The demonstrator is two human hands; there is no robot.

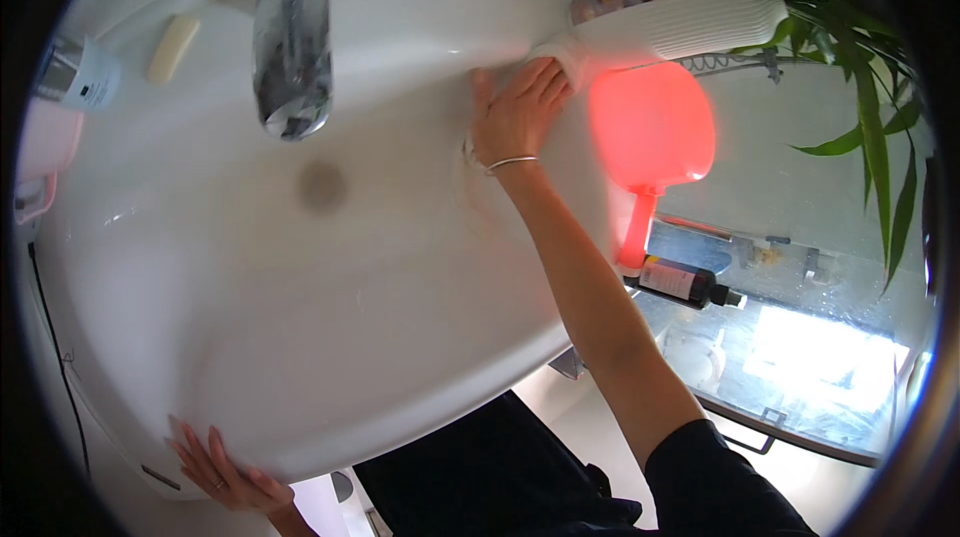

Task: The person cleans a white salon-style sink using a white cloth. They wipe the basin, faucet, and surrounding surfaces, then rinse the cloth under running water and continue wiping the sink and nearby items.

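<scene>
A white ceramic washbasin (337,274) fills most of the view. My right hand (521,113), with a bracelet at the wrist, lies palm down on the basin's upper right rim. Its fingers press on a white cloth (559,61), part of which shows beyond the fingertips; more pale material peeks out by the wrist. At the lower left, my left hand (225,469) rests on the basin's front edge with its fingers apart and nothing in it. The chrome faucet (292,57) reaches over the basin, left of my right hand.
A bar of soap (173,49) lies on the back left rim, near a labelled container (82,76) and a pink cup (46,147). Right of my right hand are a white ribbed vase (682,23) with a leafy plant (870,109), a red-pink hand mirror (652,124) and a dark bottle (679,282).
</scene>
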